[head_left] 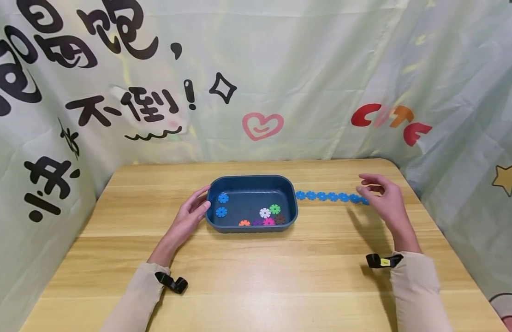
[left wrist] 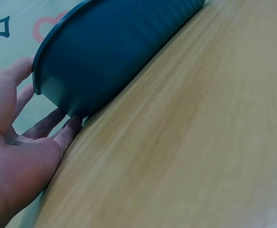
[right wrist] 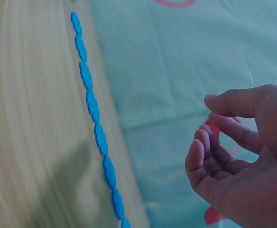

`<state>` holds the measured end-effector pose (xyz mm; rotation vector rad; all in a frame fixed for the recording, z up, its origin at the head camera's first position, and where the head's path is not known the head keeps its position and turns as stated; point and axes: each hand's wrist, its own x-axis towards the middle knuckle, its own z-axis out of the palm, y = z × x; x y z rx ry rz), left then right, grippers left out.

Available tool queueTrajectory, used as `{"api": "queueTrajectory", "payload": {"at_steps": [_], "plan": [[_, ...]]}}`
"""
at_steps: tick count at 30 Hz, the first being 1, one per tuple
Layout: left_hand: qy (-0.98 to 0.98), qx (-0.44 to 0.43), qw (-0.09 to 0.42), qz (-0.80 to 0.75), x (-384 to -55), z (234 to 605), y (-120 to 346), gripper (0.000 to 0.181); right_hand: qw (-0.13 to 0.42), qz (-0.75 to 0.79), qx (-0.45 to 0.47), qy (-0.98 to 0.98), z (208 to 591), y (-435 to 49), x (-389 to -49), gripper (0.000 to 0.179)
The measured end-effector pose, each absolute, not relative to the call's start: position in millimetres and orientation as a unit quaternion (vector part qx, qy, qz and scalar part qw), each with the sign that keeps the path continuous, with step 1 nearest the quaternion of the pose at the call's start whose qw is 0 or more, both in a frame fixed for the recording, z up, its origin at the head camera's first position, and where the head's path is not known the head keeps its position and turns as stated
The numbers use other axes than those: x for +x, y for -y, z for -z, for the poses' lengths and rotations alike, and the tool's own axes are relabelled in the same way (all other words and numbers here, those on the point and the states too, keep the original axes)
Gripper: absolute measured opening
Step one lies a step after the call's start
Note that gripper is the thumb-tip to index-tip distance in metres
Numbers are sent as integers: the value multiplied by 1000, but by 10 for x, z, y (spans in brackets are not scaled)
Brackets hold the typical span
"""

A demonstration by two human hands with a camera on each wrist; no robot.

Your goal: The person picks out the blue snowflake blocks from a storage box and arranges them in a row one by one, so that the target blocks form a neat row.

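A dark blue plastic tray (head_left: 252,183) stands on the table. My left hand (head_left: 190,213) holds its left end, thumb at the rim and other fingers against the outer wall, as the left wrist view also shows. Inside lie two blue snowflake discs (head_left: 223,198) at the left. White (head_left: 264,212), green (head_left: 274,209), orange, purple, pink and brown ones lie at the front right. From the tray's right side runs a row of several blue snowflake discs (right wrist: 93,104), edge to edge. Above the row's right end my right hand (head_left: 382,198) hovers, fingers loosely bent, holding nothing.
The wooden table (head_left: 256,276) reaches back to a pale printed curtain (head_left: 314,92), which also hangs at both sides. A black wrist camera (head_left: 171,282) is strapped on the left sleeve, another camera (head_left: 384,261) on the right.
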<state>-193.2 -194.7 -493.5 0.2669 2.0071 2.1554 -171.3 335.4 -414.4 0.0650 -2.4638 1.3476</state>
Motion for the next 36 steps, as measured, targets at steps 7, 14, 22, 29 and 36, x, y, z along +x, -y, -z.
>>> {"api": "queueTrajectory", "payload": {"at_steps": [7, 14, 22, 29, 36], "plan": [[-670, 91, 91, -731, -1940, 4963, 1939, 56, 149, -480, 53, 863, 4076, -3082, -1679, 39], [-664, 89, 95, -736, -1910, 4968, 1937, 57, 132, -481, 87, 862, 4049, -2775, -1668, 37], [-663, 94, 92, -737, -1915, 4960, 1942, 56, 134, -473, 116, 863, 4079, -2514, -1658, 32], [-669, 87, 92, -732, -1876, 4976, 1948, 56, 115, -480, 137, 859, 4152, -2284, -1650, 33], [-669, 85, 91, -733, -1919, 4961, 1937, 58, 99, -490, 163, 851, 4119, -2048, -1687, 34]]}}
